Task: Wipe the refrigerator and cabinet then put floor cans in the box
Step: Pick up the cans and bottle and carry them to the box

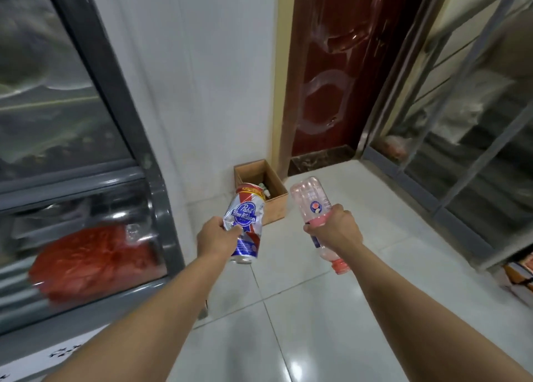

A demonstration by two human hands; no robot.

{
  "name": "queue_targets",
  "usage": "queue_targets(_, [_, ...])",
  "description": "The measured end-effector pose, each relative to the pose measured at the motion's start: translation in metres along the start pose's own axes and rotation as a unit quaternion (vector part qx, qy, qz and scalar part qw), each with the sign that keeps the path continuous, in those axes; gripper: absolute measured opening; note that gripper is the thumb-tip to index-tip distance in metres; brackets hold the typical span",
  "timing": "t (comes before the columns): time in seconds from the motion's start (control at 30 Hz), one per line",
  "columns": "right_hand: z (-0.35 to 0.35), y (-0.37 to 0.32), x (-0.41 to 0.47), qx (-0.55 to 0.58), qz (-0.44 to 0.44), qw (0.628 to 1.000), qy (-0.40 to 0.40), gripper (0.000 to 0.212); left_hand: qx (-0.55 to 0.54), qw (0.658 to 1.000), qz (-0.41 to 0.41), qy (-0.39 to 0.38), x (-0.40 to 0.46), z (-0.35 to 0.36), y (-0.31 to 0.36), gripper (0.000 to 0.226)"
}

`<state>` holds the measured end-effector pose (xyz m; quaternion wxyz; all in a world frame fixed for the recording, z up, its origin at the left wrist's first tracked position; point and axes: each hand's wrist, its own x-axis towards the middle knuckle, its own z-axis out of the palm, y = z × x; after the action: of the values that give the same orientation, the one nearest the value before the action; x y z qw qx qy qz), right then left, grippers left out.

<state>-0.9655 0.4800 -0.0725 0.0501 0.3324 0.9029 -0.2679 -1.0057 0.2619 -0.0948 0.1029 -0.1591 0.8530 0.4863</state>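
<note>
My left hand [215, 239] grips a dented white, blue and red beer can [245, 223], held tilted above the floor. My right hand [334, 228] holds a clear pink plastic bottle [313, 200] around its middle, its red cap pointing down toward me. Both are held out in front of an open cardboard box [277, 200] that stands on the floor against the white wall. A few small items lie inside the box, partly hidden by the can.
A glass-door refrigerator [95, 162] with a grey frame fills the left side, a red bag behind its lower glass. A dark red door [340, 73] stands behind the box. A glass-fronted metal cabinet [461, 139] lines the right. Glossy white floor tiles [302, 309] lie below.
</note>
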Motion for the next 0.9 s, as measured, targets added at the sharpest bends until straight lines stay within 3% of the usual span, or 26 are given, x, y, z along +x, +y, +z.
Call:
queue_targets(0.57, [0.019, -0.127, 0.325, -0.012, -0.043, 0.999, -0.029, 0.071, 0.021, 0.998, -0.056, 0.028, 0.293, 0.099, 0.129, 0.035])
queue_targets(0.9, [0.075, -0.188, 0.522, -0.029, -0.074, 0.990, -0.115, 0.068, 0.026, 0.990, -0.123, 0.068, 0.444, 0.178, 0.162, 0.030])
